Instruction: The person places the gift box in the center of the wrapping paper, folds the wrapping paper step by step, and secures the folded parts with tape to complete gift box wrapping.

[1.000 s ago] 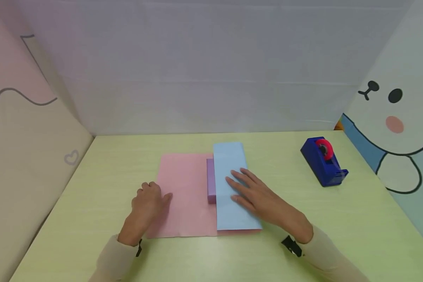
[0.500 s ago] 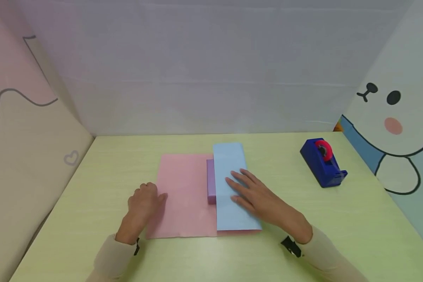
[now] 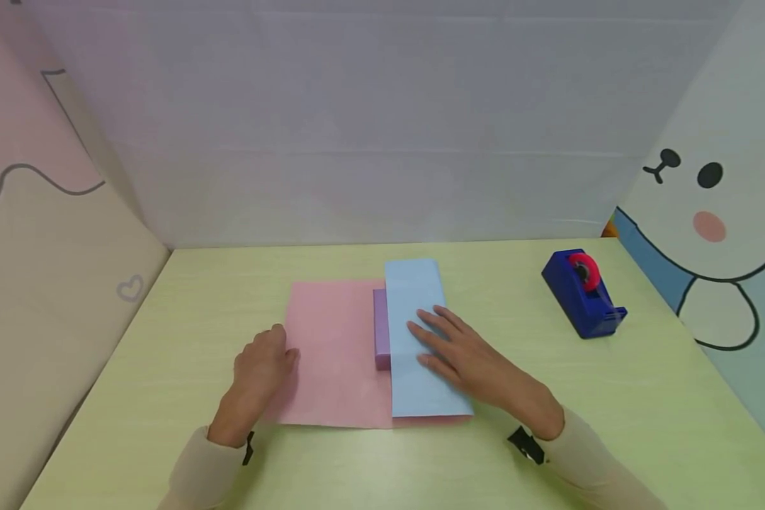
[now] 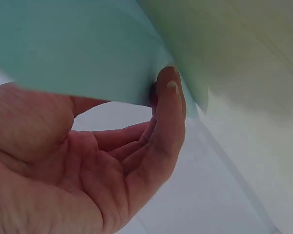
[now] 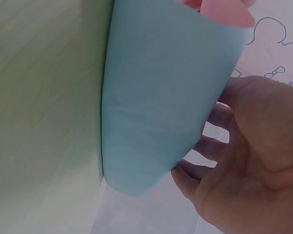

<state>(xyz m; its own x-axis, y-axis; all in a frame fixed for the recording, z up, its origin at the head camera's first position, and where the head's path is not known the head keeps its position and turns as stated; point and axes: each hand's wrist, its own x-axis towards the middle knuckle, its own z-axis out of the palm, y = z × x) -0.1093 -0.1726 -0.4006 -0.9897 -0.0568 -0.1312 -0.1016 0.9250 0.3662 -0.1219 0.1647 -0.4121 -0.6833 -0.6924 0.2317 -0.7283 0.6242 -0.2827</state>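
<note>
A sheet of paper (image 3: 341,354), pink on its upper face and light blue beneath, lies on the table. Its right part is folded over as a blue flap (image 3: 413,287), covering most of a purple box (image 3: 382,329). My left hand (image 3: 258,365) pinches the sheet's left edge. In the left wrist view its fingertips curl under the blue underside, and the thumb is mostly hidden by the paper. My right hand (image 3: 478,365) rests on the flap with fingers spread. The right wrist view shows those fingers along the flap's blue surface (image 5: 161,97).
A blue tape dispenser (image 3: 580,297) with a red core stands at the right of the pale table (image 3: 166,340). A plain back wall (image 3: 382,127) and decorated side panels (image 3: 733,227) border the table.
My left hand has shifted slightly left at the paper's edge, its thumb drawing back toward that edge. The sheet's near left corner has lifted a little. My right hand stays put.
</note>
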